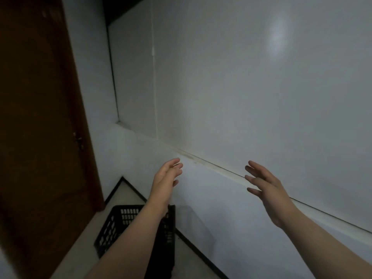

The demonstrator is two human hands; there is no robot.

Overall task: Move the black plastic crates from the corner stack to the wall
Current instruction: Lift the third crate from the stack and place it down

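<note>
We record both bare forearms entering from the near edge and reaching up and forward. One black plastic crate stands on the floor under the left forearm, close by the foot of the white wall; whether it touches the wall cannot be determined. Farther on, the left hand and right hand are raised, palms facing each other, fingers straight and spread, holding nothing. A brown door stands at far left.
</note>
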